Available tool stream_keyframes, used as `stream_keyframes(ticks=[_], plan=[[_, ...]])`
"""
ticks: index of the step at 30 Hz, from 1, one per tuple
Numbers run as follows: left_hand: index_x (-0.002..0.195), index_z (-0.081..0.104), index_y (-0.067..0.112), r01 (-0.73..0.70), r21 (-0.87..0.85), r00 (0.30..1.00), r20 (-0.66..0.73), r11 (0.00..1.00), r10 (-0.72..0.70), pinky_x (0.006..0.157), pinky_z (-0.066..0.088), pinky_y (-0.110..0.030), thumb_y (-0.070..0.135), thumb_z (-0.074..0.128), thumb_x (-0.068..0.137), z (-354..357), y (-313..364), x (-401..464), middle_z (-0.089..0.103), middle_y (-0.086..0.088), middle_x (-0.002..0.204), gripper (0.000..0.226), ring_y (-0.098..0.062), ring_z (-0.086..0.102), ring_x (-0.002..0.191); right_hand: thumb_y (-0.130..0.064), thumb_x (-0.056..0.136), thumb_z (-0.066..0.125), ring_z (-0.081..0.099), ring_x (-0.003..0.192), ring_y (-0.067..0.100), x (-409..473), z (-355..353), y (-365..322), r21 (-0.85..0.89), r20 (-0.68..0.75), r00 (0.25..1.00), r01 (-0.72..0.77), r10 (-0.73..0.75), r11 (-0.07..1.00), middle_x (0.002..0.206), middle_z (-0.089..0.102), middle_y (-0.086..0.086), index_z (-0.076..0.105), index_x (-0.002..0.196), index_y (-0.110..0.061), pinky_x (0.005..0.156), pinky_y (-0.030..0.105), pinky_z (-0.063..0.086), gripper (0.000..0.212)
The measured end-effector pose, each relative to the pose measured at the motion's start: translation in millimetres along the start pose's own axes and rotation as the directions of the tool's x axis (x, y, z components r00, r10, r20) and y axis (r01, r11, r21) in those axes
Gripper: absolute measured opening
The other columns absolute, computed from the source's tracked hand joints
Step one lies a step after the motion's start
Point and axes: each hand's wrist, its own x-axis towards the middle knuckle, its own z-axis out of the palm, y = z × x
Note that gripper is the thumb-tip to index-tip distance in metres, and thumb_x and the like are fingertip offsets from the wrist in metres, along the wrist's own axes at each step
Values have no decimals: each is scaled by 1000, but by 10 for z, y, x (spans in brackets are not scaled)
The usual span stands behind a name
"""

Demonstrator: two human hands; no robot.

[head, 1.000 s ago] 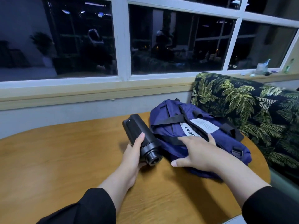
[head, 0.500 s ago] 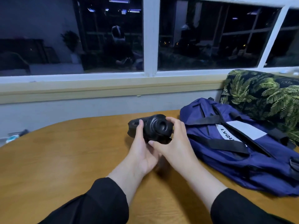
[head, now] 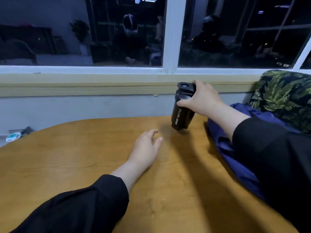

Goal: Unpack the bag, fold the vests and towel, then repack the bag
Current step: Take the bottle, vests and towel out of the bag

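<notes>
My right hand (head: pixel 202 100) grips a black sport bottle (head: pixel 180 113) near its lid, holding it nearly upright and slightly tilted at the far side of the wooden table (head: pixel 84 157). Its base is at or just above the tabletop. My left hand (head: pixel 144 148) hovers low over the table with relaxed fingers, holding nothing, a little in front and left of the bottle. The blue bag (head: pixel 235 158) lies at the table's right edge, largely hidden by my right sleeve. No vests or towel are visible.
A cushion with a palm-leaf print (head: pixel 282 96) sits behind the bag at the right. A wooden ledge (head: pixel 84 84) and dark windows run along the back wall. A small white and teal object (head: pixel 13 136) lies beyond the table's left edge.
The bottle has passed from both hands into my right hand alone and gone from lying sideways to nearly upright, farther back on the table. My left hand has let go and dropped toward the tabletop.
</notes>
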Motion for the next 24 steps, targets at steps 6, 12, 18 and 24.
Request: stream_keyframes(ticks=[6, 12, 18, 24], plan=[[152, 39, 29, -21, 114, 991, 135, 993, 6, 119, 31, -44, 55, 42, 102, 223, -46, 313, 51, 0, 150, 57, -27, 42, 142, -57, 70, 76, 57, 98, 30, 454, 74, 110, -149, 89, 995, -37, 51, 988, 107, 61, 5, 52, 116, -22, 81, 38, 50, 62], [156, 35, 24, -121, 314, 973, 223, 942, 50, 127, 6, -40, 61, 23, 105, 326, 39, 379, 33, 3, 164, 65, -13, 19, 154, -57, 72, 76, 58, 100, 32, 685, 99, 372, -208, 148, 978, -117, 149, 971, 110, 62, 8, 51, 120, -19, 83, 39, 50, 66], [152, 44, 22, -112, 284, 977, 206, 952, 53, 127, 8, -38, 61, 20, 104, 336, -2, 415, 35, 4, 163, 66, -10, 21, 153, -68, 72, 72, 53, 111, 35, 794, 36, 480, -293, 196, 964, -116, 179, 949, 119, 62, 8, 53, 127, -22, 93, 41, 45, 75], [150, 47, 23, -62, 194, 981, 193, 979, 24, 126, 12, -36, 62, 28, 104, 295, 20, 361, 41, 1, 159, 63, -17, 25, 153, -81, 71, 67, 38, 137, 40, 698, 69, 469, -397, 172, 961, -135, 218, 908, 145, 48, 9, 40, 143, -26, 108, 64, 30, 95]])
